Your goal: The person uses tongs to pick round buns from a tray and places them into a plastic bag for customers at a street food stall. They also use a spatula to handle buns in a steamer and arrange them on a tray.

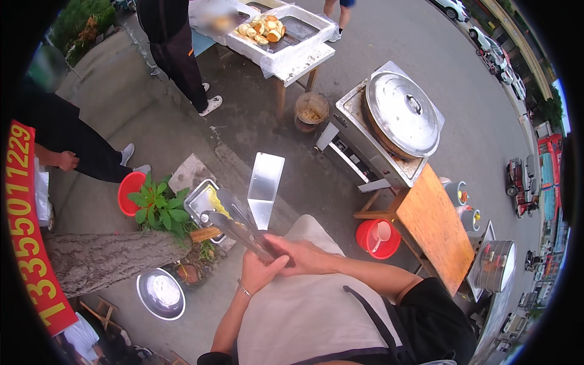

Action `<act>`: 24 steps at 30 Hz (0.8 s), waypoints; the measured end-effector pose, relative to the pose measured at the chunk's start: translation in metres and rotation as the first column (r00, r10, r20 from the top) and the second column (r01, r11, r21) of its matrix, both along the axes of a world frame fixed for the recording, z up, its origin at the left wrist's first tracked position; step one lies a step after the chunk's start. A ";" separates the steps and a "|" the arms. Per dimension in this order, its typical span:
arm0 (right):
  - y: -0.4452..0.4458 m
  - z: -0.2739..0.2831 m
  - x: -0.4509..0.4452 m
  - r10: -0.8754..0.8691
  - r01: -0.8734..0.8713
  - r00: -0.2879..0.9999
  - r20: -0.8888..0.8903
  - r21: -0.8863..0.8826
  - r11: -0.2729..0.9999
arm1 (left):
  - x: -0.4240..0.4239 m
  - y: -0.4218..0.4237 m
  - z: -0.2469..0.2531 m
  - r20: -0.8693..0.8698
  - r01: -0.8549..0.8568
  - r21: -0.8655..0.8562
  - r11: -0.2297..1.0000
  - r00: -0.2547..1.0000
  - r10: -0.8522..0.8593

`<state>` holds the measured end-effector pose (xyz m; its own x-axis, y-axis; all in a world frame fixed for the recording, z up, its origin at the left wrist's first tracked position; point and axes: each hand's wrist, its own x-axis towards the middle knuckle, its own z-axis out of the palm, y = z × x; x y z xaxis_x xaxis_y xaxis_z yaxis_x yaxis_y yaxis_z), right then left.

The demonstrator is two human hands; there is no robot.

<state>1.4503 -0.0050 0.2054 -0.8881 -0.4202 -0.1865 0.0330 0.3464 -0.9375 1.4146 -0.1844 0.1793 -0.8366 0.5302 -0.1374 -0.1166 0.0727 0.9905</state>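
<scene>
My two hands meet in front of my beige apron (315, 301). My left hand (262, 273), with a bracelet at its wrist, closes around metal tongs (226, 226) that point up and left. My right hand (303, 255) grips the handle of a metal spatula (264, 182), whose bent, flat blade points away from me. The handles cross between the hands and are partly hidden by the fingers. Beyond the tongs lies a metal tray (196, 200) with something yellow in it, partly covered by the tongs.
A lidded round griddle (404, 114) stands ahead right, beside a wooden table (433, 228). Below is a red bucket (388, 248) with a ladle. Round breads (262, 29) fill part of a white box (303, 54). A tree trunk (114, 258), basin (161, 294) and people are left.
</scene>
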 end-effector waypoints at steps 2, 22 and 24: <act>0.000 0.006 -0.001 0.007 -0.007 1.000 0.029 0.004 1.000 | 0.001 -0.002 -0.002 0.010 0.000 0.002 1.000 1.000 0.000; -0.005 -0.003 0.016 -0.078 0.077 0.997 0.029 0.034 0.996 | -0.002 -0.007 -0.017 0.007 0.085 -0.057 0.995 0.996 -0.085; -0.002 -0.005 0.019 -0.118 0.118 0.993 -0.009 0.027 0.993 | -0.006 0.000 -0.018 0.014 0.105 -0.030 0.994 0.994 -0.105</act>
<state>1.4694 -0.0067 0.2008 -0.9325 -0.3070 -0.1902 0.0687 0.3663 -0.9280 1.4090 -0.1843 0.1616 -0.7748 0.6103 -0.1649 -0.1189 0.1154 0.9862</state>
